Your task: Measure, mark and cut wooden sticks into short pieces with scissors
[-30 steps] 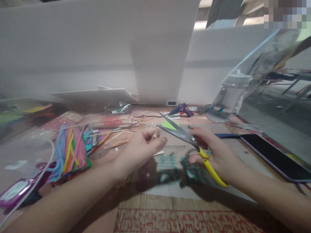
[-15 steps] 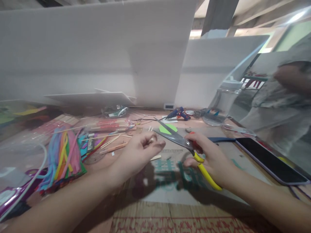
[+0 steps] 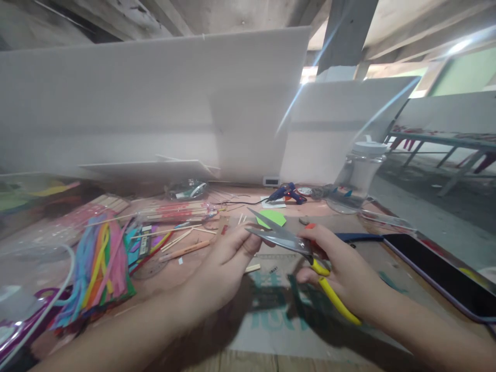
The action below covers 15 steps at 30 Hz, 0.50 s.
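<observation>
In my right hand (image 3: 333, 263) are scissors (image 3: 284, 238) with yellow and red handles, their blades parted and pointing left. The blade tips reach the fingers of my left hand (image 3: 228, 256), which are pinched together; whatever they hold is too small or hidden to name. Behind the blades lies a bright green paper piece (image 3: 272, 218). Under both hands is a grey sheet (image 3: 271, 336) with teal lettering, and a short pale stick (image 3: 252, 268) lies on it beside my left hand.
Colourful pipe cleaners (image 3: 103, 258), packaged sticks (image 3: 174, 211) and a wooden-handled tool (image 3: 186, 251) lie left. A blue glue gun (image 3: 287, 193) is at the back. On the right are a clear bottle (image 3: 352, 175) and a phone (image 3: 437, 274). White boards (image 3: 155, 103) stand behind.
My left fingers have closed up and come to the blade tips. The view has tilted up slightly. The person at the right edge has gone out of view.
</observation>
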{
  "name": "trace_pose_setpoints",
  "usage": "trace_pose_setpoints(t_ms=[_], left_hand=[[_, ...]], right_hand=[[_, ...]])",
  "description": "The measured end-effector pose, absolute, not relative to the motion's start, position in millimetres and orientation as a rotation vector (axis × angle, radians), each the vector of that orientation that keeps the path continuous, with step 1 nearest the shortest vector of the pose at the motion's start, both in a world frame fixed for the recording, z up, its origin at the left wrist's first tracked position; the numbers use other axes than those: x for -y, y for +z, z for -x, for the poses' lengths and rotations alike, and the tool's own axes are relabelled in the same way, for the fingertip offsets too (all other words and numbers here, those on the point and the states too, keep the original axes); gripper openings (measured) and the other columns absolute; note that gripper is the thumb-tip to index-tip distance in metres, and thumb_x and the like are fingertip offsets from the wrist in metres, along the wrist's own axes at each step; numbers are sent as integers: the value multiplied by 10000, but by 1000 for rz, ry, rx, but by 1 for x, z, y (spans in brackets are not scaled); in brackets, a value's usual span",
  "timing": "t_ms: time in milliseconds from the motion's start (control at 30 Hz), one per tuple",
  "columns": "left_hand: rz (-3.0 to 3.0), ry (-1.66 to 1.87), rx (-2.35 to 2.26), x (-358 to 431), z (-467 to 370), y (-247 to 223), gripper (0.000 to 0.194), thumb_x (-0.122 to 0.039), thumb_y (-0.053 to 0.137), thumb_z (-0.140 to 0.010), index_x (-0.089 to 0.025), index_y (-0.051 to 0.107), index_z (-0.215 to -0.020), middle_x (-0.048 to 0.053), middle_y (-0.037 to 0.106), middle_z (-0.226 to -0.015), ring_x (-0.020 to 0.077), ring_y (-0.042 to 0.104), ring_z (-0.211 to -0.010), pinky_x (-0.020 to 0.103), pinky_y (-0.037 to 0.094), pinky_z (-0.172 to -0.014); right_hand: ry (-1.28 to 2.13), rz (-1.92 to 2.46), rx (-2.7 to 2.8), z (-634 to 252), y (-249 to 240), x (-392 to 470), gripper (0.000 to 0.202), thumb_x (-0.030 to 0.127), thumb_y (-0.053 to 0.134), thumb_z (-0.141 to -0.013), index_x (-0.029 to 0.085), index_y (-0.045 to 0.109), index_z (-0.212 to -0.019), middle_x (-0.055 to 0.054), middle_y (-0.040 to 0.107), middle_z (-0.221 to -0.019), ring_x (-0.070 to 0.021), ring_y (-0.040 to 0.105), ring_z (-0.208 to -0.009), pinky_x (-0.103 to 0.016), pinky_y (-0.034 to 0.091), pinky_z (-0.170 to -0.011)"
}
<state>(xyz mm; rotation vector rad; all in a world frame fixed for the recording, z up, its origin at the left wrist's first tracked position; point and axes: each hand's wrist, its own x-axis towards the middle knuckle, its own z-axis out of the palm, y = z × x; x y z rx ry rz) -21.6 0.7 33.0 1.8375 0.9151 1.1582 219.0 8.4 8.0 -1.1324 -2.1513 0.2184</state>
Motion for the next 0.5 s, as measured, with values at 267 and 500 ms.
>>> trace_pose_setpoints(t_ms=[267,500], left_hand=[[-1884,1208,-901,-2,20,31,228,-256,485,-976,-268,712,-965,2,736,-1069,198,646,-1032,347,512,-992],[-1935,1140,-902,-2,19,28,284,-196,489,-954,-282,732,-1072,14,738,-1111,207,649,-1002,387,503,-1014]], right_hand=[[177,1092,2193,-220,6,-11,405,516,713,-853,214,616,-1105,-73,649,-945,-221,594,-732,-355,523,-623],[111,1078,2241,-220,4,-8,448,587,654,-881,208,589,-1112,-80,623,-950,-215,580,-718,-339,502,-604]])
